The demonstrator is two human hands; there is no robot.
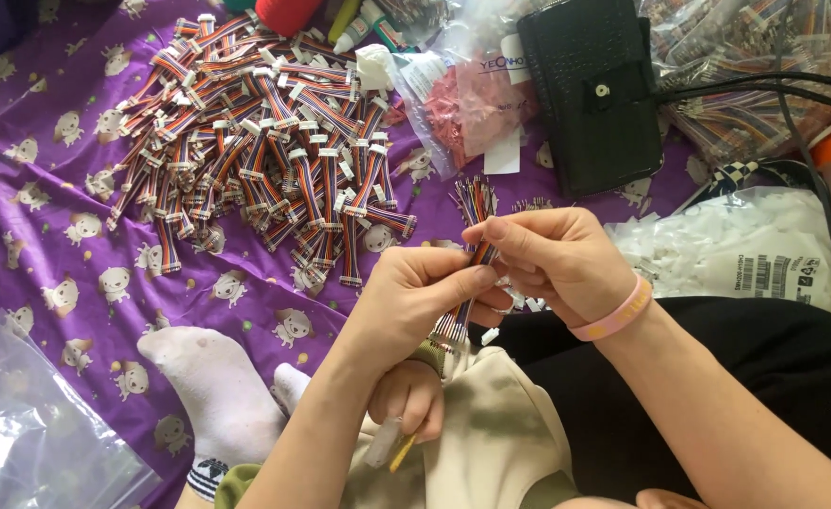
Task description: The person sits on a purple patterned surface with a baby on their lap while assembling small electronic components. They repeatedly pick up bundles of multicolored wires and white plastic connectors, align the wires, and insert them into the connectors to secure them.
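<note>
Rainbow-coloured wires make up the short ribbon cable point(472, 254) held at the middle of the view, running from about 12 o'clock down to 6 o'clock between both hands. The left hand point(425, 287) closes around its lower part, thumb and forefinger pressed together on the strands, with the loose metal-tipped ends poking out just below the palm. The right hand point(557, 259) meets it from 3 o'clock, its thumb and forefinger pinching the cable's upper part while the other fingers curl in underneath; a pink wristband point(613, 316) circles that wrist.

At 10 o'clock from the hands, a big heap of finished cables point(264, 141) with white plugs lies on the purple patterned cloth point(48, 226). A black wallet point(590, 90) rests at 1 o'clock, and a clear bag of white plugs point(745, 250) sits at 3 o'clock. A small child's hand point(411, 396) and a white sock point(203, 386) show at 6 to 7 o'clock, below the left wrist.
</note>
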